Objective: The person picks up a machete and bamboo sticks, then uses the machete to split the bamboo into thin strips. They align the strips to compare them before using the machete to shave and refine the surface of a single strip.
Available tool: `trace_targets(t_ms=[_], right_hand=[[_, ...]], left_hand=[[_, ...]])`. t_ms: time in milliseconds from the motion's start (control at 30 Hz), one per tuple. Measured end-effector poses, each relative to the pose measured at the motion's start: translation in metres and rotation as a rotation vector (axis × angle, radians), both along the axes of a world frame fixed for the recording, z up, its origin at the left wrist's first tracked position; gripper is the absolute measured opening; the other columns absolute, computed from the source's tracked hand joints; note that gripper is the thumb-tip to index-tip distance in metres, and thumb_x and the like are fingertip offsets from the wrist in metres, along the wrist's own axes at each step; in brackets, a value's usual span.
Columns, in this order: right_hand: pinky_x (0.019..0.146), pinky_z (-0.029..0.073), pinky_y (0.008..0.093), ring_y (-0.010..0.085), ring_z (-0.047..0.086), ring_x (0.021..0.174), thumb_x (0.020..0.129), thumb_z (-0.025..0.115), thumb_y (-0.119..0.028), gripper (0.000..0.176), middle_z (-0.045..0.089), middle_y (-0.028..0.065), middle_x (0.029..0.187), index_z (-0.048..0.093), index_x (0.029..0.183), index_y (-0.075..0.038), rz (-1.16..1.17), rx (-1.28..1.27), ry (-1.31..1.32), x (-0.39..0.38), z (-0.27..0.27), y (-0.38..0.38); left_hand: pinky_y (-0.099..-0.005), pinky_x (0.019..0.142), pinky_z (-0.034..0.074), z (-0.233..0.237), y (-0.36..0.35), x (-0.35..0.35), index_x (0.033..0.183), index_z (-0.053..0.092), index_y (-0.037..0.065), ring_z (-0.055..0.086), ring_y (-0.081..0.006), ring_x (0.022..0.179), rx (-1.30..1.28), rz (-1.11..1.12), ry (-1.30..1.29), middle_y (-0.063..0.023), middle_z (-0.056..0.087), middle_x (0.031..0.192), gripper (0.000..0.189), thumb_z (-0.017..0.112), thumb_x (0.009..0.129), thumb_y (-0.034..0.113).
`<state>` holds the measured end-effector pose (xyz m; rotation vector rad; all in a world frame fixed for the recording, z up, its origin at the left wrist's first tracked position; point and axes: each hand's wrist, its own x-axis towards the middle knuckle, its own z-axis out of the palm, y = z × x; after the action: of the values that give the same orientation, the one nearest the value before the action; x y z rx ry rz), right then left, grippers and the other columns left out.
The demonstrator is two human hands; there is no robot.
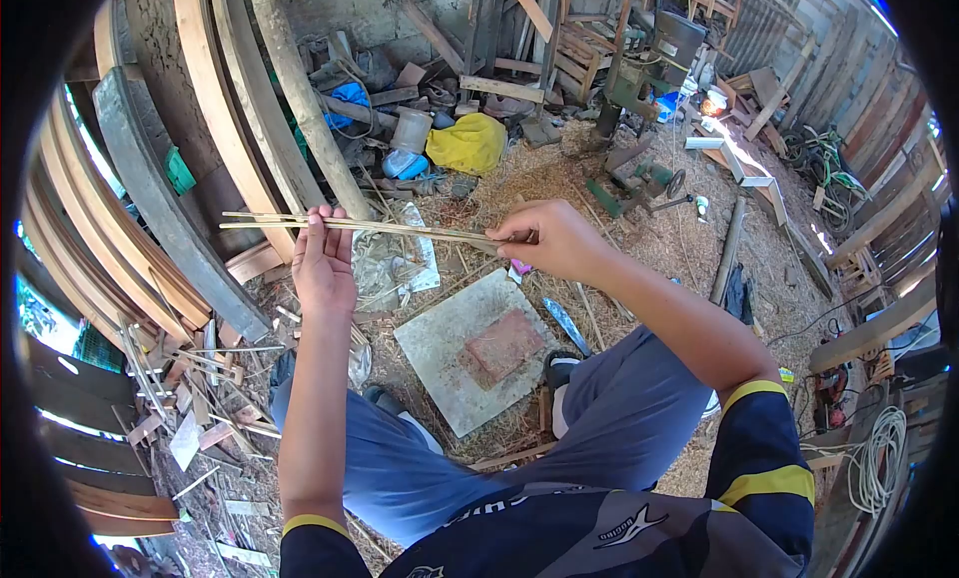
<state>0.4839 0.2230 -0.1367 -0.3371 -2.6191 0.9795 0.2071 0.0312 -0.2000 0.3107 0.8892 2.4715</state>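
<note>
A small bundle of thin bamboo strips (415, 228) runs nearly level in front of me, held between both hands. Its left ends stick out past my left hand (325, 263), whose thumb and fingers pinch the strips from below. At the other end, my right hand (549, 238) closes its thumb and fingertips on the strips; their tips there are partly hidden. Beneath them on the ground lies a grey slab (430, 333) with a reddish block (504, 345) on it. A blue, blade-shaped object (566, 326) lies beside the slab, near my right foot.
Long curved-looking planks (165, 203) lean at the left, above scattered wood offcuts (215, 418). A yellow sack (468, 143) lies among clutter at the back. A green machine part (644, 183) stands back right. Coiled cable (877, 458) hangs at right. Shavings cover the floor.
</note>
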Motion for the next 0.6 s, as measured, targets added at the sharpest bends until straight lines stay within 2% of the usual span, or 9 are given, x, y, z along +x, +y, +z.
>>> trace_targets(t_ms=[133,233,333,433,533,600], right_hand=[[0.076,0.056,0.0349,0.0238,0.073,0.083,0.085,0.078,-0.012,0.024,0.075,0.0124,0.097,0.077,0.108,-0.004,0.023,0.029,0.053,-0.001,-0.006,0.003],[0.066,0.052,0.0309,0.0149,0.067,0.073,0.087,0.081,-0.013,0.025,0.073,0.0083,0.087,0.077,0.11,-0.005,0.008,0.045,0.07,-0.003,-0.011,0.004],[0.064,0.052,0.0303,0.0127,0.066,0.071,0.087,0.082,-0.014,0.025,0.073,0.0076,0.085,0.077,0.109,-0.005,-0.033,-0.03,0.008,-0.004,-0.011,0.001],[0.064,0.052,0.0291,0.0099,0.065,0.071,0.089,0.081,-0.016,0.026,0.073,0.0063,0.085,0.075,0.111,-0.005,-0.021,-0.004,-0.021,-0.006,-0.013,0.001],[0.064,0.052,0.028,0.0082,0.065,0.071,0.092,0.078,-0.017,0.024,0.074,0.0047,0.087,0.074,0.112,-0.004,-0.058,-0.105,-0.043,-0.008,-0.006,-0.008],[0.065,0.052,0.0295,0.0102,0.064,0.071,0.094,0.076,-0.02,0.023,0.074,0.0057,0.087,0.074,0.112,-0.006,-0.073,-0.147,-0.022,-0.009,-0.008,-0.01]], left_hand=[[-0.0299,0.089,0.063,0.0,0.001,0.002,0.115,0.066,0.008,0.071,-0.019,0.111,-0.02,-0.004,0.0,-0.0037,0.073,0.116,0.016,0.064,0.104,0.019],[-0.0299,0.087,0.061,-0.005,0.002,0.002,0.117,0.066,0.008,0.071,-0.0185,0.111,-0.03,0.01,0.002,-0.0031,0.073,0.115,0.016,0.064,0.104,0.018],[-0.0305,0.089,0.062,-0.007,0.002,0.002,0.115,0.066,0.008,0.071,-0.0194,0.111,-0.011,0.016,0.006,-0.0032,0.073,0.114,0.015,0.064,0.104,0.017],[-0.0312,0.091,0.062,-0.004,0.002,0.005,0.114,0.066,0.008,0.071,-0.0201,0.111,-0.013,0.017,-0.013,-0.0036,0.072,0.113,0.014,0.064,0.103,0.017],[-0.0319,0.091,0.062,-0.007,0.004,0.005,0.113,0.066,0.008,0.071,-0.0208,0.11,-0.005,0.009,-0.018,-0.0037,0.072,0.111,0.013,0.065,0.103,0.016],[-0.032,0.091,0.062,-0.006,0.004,0.01,0.112,0.067,0.008,0.072,-0.0209,0.11,-0.01,-0.003,-0.014,-0.0038,0.073,0.112,0.013,0.065,0.103,0.017]])
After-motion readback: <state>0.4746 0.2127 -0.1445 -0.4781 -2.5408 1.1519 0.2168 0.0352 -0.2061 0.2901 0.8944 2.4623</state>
